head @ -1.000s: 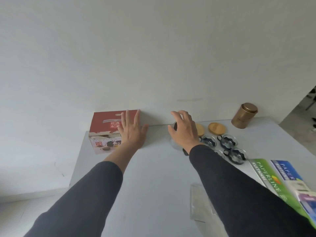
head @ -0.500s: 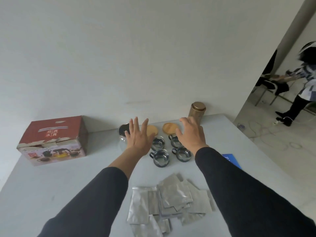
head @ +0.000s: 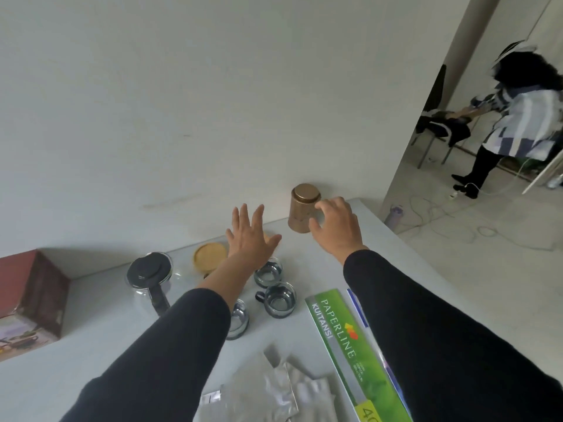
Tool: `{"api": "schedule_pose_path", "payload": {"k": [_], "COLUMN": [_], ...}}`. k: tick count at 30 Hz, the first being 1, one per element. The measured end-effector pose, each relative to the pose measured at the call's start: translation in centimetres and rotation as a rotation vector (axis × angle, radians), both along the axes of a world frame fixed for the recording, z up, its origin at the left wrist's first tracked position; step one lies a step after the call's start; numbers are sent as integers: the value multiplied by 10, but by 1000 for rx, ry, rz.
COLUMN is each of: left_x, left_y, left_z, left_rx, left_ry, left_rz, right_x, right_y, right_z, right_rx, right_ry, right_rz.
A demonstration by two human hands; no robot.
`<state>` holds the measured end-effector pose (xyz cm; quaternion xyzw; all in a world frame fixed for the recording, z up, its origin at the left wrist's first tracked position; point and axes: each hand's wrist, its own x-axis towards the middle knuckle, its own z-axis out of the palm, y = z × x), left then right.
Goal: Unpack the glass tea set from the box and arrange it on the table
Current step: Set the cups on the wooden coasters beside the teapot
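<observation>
The red tea set box [head: 29, 300] stands at the table's left edge. A glass teapot with a black lid [head: 150, 278] sits right of it, and a wooden coaster [head: 209, 257] lies behind. Several small glass cups with dark holders [head: 280, 298] cluster in the middle, some hidden under my left forearm. My left hand [head: 249, 236] hovers over the cups with fingers spread, holding nothing. My right hand [head: 336, 228] reaches beside the gold tin [head: 303, 210], fingers loosely curved, just short of gripping it.
Silver foil pouches [head: 274, 388] lie at the near edge of the white table [head: 390, 257]. A green paper ream [head: 356, 354] lies to the right under my right arm. A person stands in the doorway at the far right, beside a chair.
The view swung right, leaving the box at the left edge. My left hand moved from the box over the cups. My right hand left the teapot and reached the gold tin.
</observation>
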<state>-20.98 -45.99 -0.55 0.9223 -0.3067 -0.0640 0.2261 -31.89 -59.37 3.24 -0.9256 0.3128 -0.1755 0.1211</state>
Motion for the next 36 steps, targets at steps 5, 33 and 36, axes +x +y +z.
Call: {"api": "schedule_pose_path", "payload": {"k": [5,33,36], "left_x": [20,71,72], "left_y": [-77,-251,-251], "left_z": [-30,-107,-108], "left_rx": [-2,-612,-621], "left_ry": [76,412,407], "left_rz": [25,409,403], "right_x": [54,165,169], "right_y": [-73,-211,-211], "right_z": [-17,-85,-84], "right_rx": [41,277,288], "right_ry": [22,46,59], "right_rz": [40,287,282]}}
